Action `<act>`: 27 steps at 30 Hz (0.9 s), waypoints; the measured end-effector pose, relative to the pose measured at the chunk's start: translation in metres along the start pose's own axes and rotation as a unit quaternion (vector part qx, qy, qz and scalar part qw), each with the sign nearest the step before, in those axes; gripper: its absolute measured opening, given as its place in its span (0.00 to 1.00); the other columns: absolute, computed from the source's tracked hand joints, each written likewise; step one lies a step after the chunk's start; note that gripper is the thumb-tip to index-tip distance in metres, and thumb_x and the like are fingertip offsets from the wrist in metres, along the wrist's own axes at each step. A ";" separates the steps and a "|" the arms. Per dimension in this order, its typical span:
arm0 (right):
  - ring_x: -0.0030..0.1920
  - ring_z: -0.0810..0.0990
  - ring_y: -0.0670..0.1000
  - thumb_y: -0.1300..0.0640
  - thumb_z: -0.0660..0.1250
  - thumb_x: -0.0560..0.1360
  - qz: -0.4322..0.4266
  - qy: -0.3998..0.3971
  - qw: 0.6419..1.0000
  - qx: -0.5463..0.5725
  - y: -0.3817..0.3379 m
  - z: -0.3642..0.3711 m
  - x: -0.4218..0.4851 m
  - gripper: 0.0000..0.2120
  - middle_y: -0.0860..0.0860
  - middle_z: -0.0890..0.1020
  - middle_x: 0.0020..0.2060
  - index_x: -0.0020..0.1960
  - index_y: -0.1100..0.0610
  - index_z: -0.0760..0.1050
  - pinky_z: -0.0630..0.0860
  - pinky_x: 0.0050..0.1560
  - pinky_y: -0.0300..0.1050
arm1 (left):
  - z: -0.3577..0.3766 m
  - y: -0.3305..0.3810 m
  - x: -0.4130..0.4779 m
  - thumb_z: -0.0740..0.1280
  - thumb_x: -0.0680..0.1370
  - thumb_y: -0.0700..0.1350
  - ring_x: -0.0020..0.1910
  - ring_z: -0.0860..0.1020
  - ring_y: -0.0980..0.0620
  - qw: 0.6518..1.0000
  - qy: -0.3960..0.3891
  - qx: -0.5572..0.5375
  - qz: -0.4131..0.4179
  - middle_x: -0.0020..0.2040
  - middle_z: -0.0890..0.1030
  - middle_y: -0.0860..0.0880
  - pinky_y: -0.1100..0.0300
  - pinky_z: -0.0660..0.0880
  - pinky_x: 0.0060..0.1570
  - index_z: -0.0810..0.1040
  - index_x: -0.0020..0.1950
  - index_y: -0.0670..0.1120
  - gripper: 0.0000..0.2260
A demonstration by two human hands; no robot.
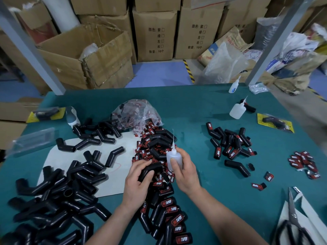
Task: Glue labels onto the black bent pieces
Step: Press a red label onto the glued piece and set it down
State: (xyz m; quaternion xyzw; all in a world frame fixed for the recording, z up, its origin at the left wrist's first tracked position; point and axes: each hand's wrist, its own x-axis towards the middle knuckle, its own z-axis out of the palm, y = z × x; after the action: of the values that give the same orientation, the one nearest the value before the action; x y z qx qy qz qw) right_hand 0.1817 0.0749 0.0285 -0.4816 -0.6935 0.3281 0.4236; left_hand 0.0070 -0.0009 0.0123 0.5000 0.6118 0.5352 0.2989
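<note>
Green desk, far edge backed by cartons, near-left and near-right corners cut off by the frame. Left hand, fingers curled round one black bent piece just above the central label heap, near the middle of the desk; much of that piece hidden under the fingers, its label side not made out. Right hand, fingers and thumb wrapped round a glue bottle, nozzle upright, just beside the held piece. Unlabelled bent pieces piled toward the near-left corner, partly on a white sheet, the lowest ones cut off. Labelled pieces stacked at the near edge between the forearms. Second labelled group right of centre, with bare green surface between it and the heap, and more along the far edge. Loose labels near the right edge. Scissors at the near-right corner, handles cut off. Two spare bottles toward the far-right corner. Plastic bag behind the heap, contents blurred through the film.
</note>
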 end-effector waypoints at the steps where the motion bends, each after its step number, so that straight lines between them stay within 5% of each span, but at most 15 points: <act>1: 0.57 0.74 0.31 0.38 0.59 0.80 0.000 -0.005 1.000 0.001 0.000 0.000 0.000 0.14 0.25 0.73 0.60 0.65 0.35 0.63 0.68 0.55 0.23 | 0.000 -0.001 0.000 0.71 0.80 0.50 0.64 0.78 0.57 1.000 0.003 -0.001 0.001 0.62 0.78 0.60 0.71 0.75 0.58 0.80 0.64 0.66 0.15; 6: 0.59 0.79 0.41 0.45 0.68 0.76 -0.006 0.001 1.000 0.025 0.003 0.002 -0.003 0.23 0.36 0.78 0.60 0.67 0.34 0.65 0.74 0.57 0.32 | 0.002 -0.007 -0.001 0.74 0.75 0.50 0.63 0.80 0.55 0.997 0.022 -0.054 -0.052 0.61 0.81 0.58 0.56 0.80 0.60 0.82 0.60 0.64 0.15; 10: 0.55 0.80 0.43 0.50 0.71 0.74 -0.022 0.008 0.999 0.035 0.005 0.002 0.001 0.17 0.36 0.79 0.55 0.61 0.39 0.71 0.73 0.53 0.32 | 0.002 -0.012 0.000 0.75 0.75 0.47 0.64 0.80 0.52 0.997 0.031 -0.064 -0.037 0.61 0.83 0.55 0.45 0.80 0.61 0.83 0.57 0.58 0.12; 16: 0.53 0.77 0.42 0.47 0.68 0.76 -0.021 0.026 0.999 0.024 0.012 0.000 0.005 0.14 0.41 0.76 0.53 0.59 0.52 0.75 0.69 0.53 0.29 | 0.002 -0.011 -0.001 0.75 0.77 0.38 0.62 0.81 0.55 0.996 0.026 -0.073 -0.042 0.59 0.84 0.56 0.61 0.77 0.63 0.82 0.55 0.60 0.16; 24: 0.54 0.76 0.44 0.47 0.66 0.78 -0.007 0.043 0.998 0.038 0.014 0.000 0.009 0.11 0.36 0.74 0.53 0.60 0.45 0.73 0.69 0.54 0.30 | 0.001 -0.009 0.000 0.75 0.79 0.46 0.62 0.81 0.52 0.993 0.044 -0.091 -0.056 0.58 0.84 0.54 0.50 0.79 0.62 0.82 0.56 0.58 0.09; 27: 0.56 0.77 0.45 0.46 0.66 0.78 0.006 0.069 0.997 0.043 0.018 -0.003 0.012 0.12 0.37 0.75 0.55 0.61 0.43 0.73 0.70 0.56 0.31 | 0.001 -0.005 -0.001 0.74 0.77 0.45 0.63 0.80 0.54 0.996 0.044 -0.073 -0.029 0.60 0.83 0.55 0.55 0.80 0.60 0.84 0.56 0.61 0.12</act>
State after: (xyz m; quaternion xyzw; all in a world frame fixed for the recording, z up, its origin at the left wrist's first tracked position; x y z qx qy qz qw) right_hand 0.1893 0.0922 0.0180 -0.4889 -0.6451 0.3263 0.4882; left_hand 0.0069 -0.0007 0.0066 0.4350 0.5977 0.5909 0.3230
